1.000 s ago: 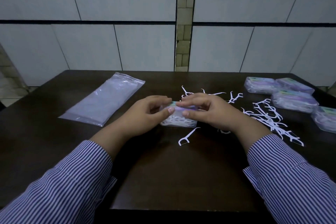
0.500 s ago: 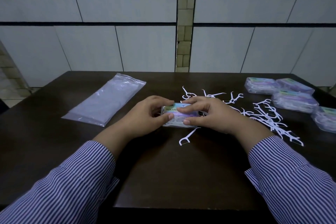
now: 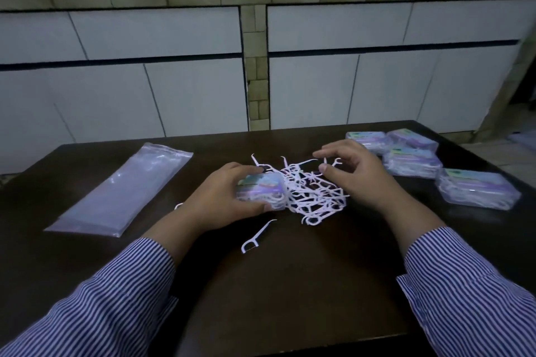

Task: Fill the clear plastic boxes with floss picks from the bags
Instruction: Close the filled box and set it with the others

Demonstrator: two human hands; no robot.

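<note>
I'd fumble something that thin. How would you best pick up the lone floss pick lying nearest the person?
Probably pinch the lone pick at mid-handle, from above. It lies flat on the table, apart from the pile, so there is room either side of the straight handle; the forked head near the person is wider and awkward.

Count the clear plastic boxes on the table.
5: one gripped in the left hand, box; four at the right. None seems hidden.

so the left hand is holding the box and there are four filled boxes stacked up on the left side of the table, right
Not quite. The left hand does hold the box, but the four filled boxes sit on the right side of the table, not the left, as the head view shows. On the left lies only a flat plastic bag.
</note>
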